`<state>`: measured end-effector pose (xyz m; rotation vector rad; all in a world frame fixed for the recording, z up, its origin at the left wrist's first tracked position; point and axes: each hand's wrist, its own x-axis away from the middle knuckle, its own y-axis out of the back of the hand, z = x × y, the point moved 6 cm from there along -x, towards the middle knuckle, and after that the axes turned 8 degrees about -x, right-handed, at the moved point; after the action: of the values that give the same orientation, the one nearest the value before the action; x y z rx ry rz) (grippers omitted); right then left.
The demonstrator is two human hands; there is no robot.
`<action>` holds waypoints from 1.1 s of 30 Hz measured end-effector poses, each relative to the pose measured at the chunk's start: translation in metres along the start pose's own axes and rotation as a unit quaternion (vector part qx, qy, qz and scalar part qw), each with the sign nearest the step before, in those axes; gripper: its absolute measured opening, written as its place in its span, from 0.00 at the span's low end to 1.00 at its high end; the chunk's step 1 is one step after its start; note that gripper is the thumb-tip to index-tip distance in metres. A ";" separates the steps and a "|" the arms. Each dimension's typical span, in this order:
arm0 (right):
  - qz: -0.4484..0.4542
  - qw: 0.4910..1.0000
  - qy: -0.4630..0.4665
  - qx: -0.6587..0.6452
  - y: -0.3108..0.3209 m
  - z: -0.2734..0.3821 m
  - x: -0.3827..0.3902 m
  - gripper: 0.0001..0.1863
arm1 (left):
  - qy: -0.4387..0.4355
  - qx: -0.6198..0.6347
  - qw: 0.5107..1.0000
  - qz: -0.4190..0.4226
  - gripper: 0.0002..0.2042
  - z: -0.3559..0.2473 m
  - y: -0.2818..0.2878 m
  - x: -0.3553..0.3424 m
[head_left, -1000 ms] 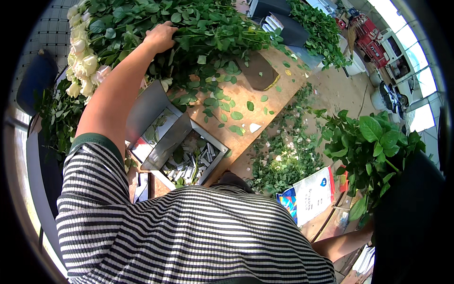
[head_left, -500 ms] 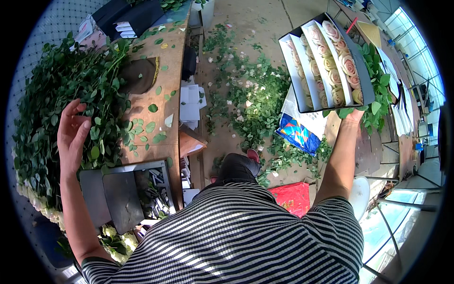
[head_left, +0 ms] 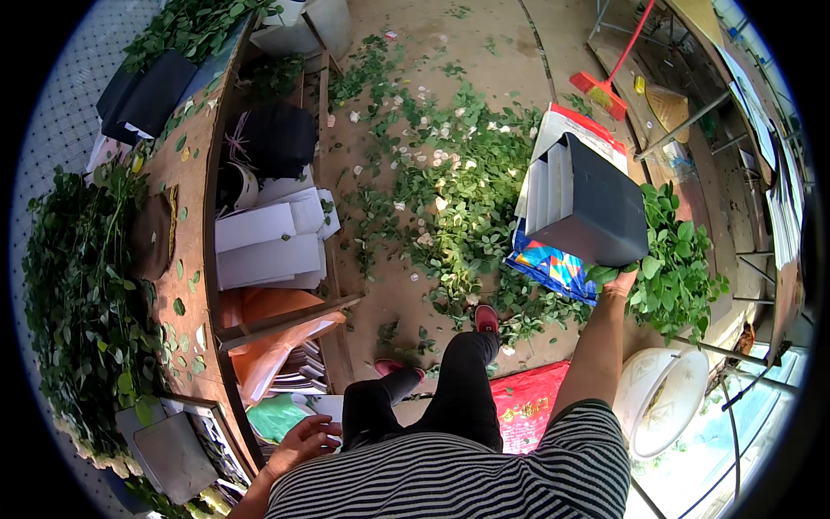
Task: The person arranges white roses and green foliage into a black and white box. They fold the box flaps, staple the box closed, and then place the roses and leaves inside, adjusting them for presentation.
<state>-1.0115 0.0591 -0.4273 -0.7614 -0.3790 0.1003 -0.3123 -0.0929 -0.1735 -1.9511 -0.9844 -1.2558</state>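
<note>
one dark box (head_left: pixel 608 203), white dividers (head_left: pixel 553 186) inside, held in right hand (head_left: pixel 620 281), leafy stems (head_left: pixel 679 268) beside it, left hand (head_left: pixel 303 443) loosely curled

On the floor, a red mat (head_left: pixel 519 389) carries 1 row of large gold characters (head_left: pixel 525 410), with lines of smaller, paler print (head_left: pixel 521 439) below that are too fine to make out. The red, white and blue bag (head_left: pixel 553 266) shows a bright pattern of coloured blocks at 1 end, but no wording on it can be read, with the dark box (head_left: pixel 607 204) covering its middle from view. No other lettering is readable.
</note>
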 end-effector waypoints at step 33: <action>0.619 0.299 -0.280 0.670 -0.288 -0.269 0.475 0.15 | 0.336 -0.017 0.510 -0.792 0.26 0.425 0.158 0.389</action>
<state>-0.4844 -0.2188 -0.2641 0.9918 -0.1207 2.0008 0.1271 0.2645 0.0173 0.2445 -2.2373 -2.4903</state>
